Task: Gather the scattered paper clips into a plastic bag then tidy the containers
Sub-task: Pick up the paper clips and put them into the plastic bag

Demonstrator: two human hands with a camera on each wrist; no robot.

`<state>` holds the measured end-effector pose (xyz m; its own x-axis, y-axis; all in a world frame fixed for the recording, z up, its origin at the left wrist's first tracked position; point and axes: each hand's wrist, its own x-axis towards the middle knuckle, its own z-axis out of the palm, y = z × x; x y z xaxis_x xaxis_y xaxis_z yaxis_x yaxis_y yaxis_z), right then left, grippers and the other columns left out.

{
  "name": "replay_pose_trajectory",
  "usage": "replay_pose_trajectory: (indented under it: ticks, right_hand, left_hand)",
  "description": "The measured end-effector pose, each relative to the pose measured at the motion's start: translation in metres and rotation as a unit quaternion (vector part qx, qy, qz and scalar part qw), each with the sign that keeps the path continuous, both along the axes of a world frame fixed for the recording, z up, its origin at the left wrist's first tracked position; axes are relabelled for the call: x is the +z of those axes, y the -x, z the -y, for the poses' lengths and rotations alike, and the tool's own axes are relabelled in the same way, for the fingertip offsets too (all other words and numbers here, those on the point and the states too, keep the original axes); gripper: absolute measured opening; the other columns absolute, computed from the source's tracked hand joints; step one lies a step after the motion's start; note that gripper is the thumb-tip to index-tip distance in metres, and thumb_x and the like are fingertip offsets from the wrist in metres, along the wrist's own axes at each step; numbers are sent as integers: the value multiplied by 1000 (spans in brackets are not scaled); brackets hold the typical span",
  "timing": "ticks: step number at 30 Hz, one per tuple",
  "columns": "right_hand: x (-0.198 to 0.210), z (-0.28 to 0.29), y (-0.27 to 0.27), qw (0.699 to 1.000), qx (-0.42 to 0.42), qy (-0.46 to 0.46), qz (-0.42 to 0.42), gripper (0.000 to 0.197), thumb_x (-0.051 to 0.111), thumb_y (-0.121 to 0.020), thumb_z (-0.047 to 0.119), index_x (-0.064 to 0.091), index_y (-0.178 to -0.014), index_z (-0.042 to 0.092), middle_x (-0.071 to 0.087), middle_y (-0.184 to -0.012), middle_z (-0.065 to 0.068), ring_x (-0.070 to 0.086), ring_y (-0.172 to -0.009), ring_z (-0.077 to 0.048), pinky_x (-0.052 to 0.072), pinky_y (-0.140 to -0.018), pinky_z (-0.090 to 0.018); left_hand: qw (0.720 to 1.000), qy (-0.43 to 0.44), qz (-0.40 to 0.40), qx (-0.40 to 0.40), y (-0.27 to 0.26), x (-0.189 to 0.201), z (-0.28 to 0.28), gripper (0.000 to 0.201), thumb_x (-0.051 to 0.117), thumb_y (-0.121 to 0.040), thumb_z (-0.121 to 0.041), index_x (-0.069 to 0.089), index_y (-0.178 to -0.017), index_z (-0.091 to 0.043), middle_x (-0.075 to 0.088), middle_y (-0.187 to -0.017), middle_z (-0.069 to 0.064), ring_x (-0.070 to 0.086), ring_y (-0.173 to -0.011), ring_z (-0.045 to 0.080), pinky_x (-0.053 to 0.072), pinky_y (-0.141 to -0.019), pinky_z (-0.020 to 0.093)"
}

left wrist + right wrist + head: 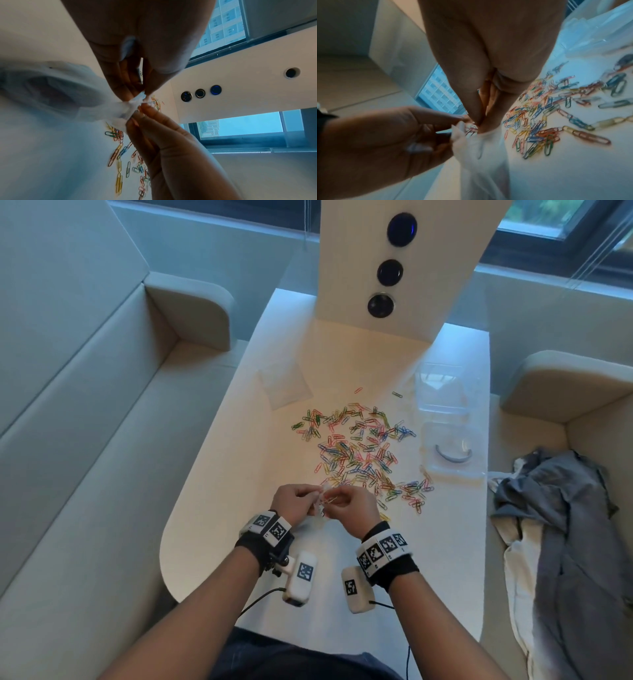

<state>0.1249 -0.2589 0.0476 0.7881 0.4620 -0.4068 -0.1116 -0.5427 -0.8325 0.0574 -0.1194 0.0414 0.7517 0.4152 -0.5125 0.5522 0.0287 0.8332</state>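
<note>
Both hands meet just in front of the heap of coloured wire paper clips (363, 450), too many to count, on the white table (212, 508). The left hand (294, 503) and right hand (351, 512) each pinch the rim of one small clear plastic bag (476, 151). Right of the heap lie two clear plastic containers (445, 419); behind and left of it, one flat clear bag (286, 386)
</note>
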Motion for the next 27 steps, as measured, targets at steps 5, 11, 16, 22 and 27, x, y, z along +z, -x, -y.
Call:
replay_pose_trajectory:
  ticks: [5, 11, 16, 22, 27]
  right_hand:
    - [2, -1, 0, 997, 14, 46, 62, 5, 78, -77, 8, 76, -78, 12, 71, -68, -1, 68, -63, -12, 55, -68, -20]
    - [3, -9, 4, 985, 81, 108, 109, 19, 64, -83, 0, 78, -86, 13, 73, -82, -3, 66, -73, -15, 53, -74, -23]
    - [3, -8, 3, 988, 85, 53, 121, 10, 72, -78, 5, 76, -83, 13, 72, -75, -1, 67, -69, -12, 56, -71, -23]
    - [-20, 56, -65, 968, -122, 168, 138, 38, 76, -79, 28, 69, -115, 19, 67, -113, -6, 66, -95, -19, 53, -95, -37]
    - [-67, 119, -111, 925, -80, 364, 78, 84, 75, -69, 60, 46, -131, 11, 45, -130, -18, 52, -115, -40, 44, -101, -49]
  left_hand:
    - [999, 29, 15, 14, 6, 8, -1, 24, 60, -90, -5, 76, -86, -22, 70, -79, 21, 58, -61, 20, 56, -79, 39]
    - [1000, 19, 24, 2, 9, 6, 1, 29, 60, -90, -6, 76, -80, -29, 72, -84, 26, 64, -68, 23, 57, -82, 42]
    - [999, 21, 26, -7, 9, 7, -2, 26, 59, -91, -5, 76, -84, -24, 72, -83, 26, 61, -66, 21, 57, -77, 36]
    - [999, 38, 6, 37, 11, 8, -22, 21, 61, -91, -6, 77, -90, -20, 74, -84, 9, 61, -68, 19, 56, -78, 35]
    - [997, 41, 4, 59, 17, 5, -36, 18, 61, -91, -4, 76, -96, -13, 72, -83, 6, 59, -65, 16, 55, -73, 30]
